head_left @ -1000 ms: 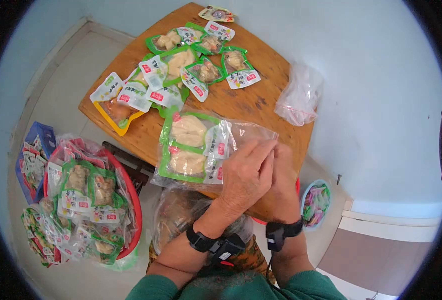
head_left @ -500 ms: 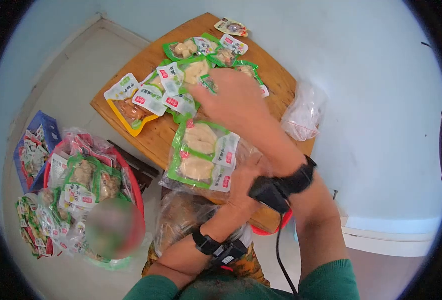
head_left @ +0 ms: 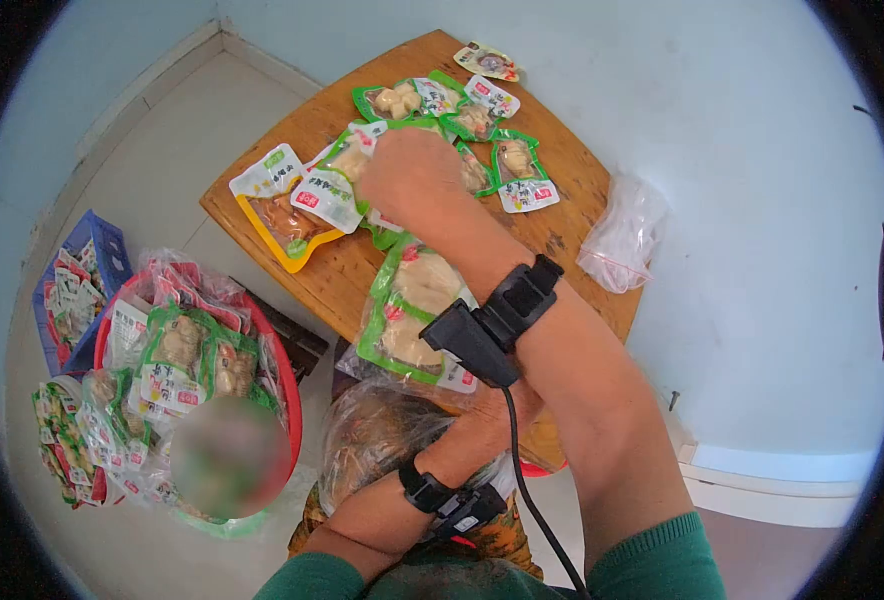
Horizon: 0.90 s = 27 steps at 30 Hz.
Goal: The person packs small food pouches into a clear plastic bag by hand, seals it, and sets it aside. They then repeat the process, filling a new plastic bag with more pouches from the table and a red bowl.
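Note:
My right hand (head_left: 412,175) is curled, back upward, over a pile of green-edged food packets, on one packet (head_left: 364,137); its fingertips are hidden. A white-labelled packet (head_left: 330,200) lies left of it, beside a yellow-edged packet (head_left: 287,220). Right of the hand lies another green-edged packet (head_left: 517,165). My left hand (head_left: 502,400) is beside a clear plastic bag (head_left: 372,325) at the table's near edge; my right forearm covers its fingers. Two green-edged packets with pale contents (head_left: 427,285) show in that bag.
The wooden table (head_left: 572,270) stands against the wall. A crumpled clear bag (head_left: 622,235) lies at its right edge, a small packet (head_left: 487,62) at its far corner. On the floor at left are a red basin (head_left: 295,400) and a blue basket (head_left: 112,245), both holding packets.
My right hand has moved left over the pile, uncovering the packets on the right. My right forearm now crosses in front of my left hand and part of the bag. The view has shifted slightly.

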Available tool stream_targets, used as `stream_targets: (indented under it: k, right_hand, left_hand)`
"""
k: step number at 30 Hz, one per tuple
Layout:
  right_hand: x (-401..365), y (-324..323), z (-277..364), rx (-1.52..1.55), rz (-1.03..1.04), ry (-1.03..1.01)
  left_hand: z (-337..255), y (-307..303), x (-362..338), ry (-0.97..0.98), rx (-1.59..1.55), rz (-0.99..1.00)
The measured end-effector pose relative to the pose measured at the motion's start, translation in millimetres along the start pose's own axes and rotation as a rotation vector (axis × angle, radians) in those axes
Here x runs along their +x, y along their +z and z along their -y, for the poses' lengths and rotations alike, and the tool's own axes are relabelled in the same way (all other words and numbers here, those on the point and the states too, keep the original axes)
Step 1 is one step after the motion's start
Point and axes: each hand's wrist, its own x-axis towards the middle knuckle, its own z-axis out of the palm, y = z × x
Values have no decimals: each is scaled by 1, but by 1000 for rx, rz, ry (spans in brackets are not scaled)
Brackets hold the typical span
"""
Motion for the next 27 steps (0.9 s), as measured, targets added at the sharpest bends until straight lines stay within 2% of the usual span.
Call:
stream_targets:
  k: [2, 3, 5, 6, 8, 9, 11, 12, 14, 20, 27]
  right_hand:
    - [-2, -2, -9, -4, -69, -31]
    - [-3, -5, -14, -6, -138, -64]
    - [-7, -27, -32, -64, -183, -114]
    - [-11, -41, -43, -120, -230, -161]
    - [-23, -66, -69, -299, -341, -263]
    - [-32, -77, -75, -304, -341, -259]
    - [-61, -90, -83, 1041, -296, 214]
    - [-77, -93, -90, 1034, -306, 229]
    - [-109, -96, -102, 1428, -313, 156]
    - [-193, -75, -129, 1699, -468, 287]
    - [-263, -50, -145, 1746, -685, 427]
  left_hand:
    - [-1, -7, -3, 245, 236, -11]
    - [-11, -15, 1, 246, 234, -12]
    - [-48, -43, 22, -23, -314, -158]
    - [-56, -54, 29, -22, -319, -159]
    - [-69, -70, 39, -91, 150, 128]
    - [-75, -72, 43, -87, 146, 131]
    - [-84, -72, 47, 67, 175, -159]
    - [-82, -67, 47, 16, 152, -166]
    - [-82, -67, 48, 34, 175, -181]
    - [-83, -67, 51, 94, 172, -272]
    - [-88, -70, 51, 131, 170, -306]
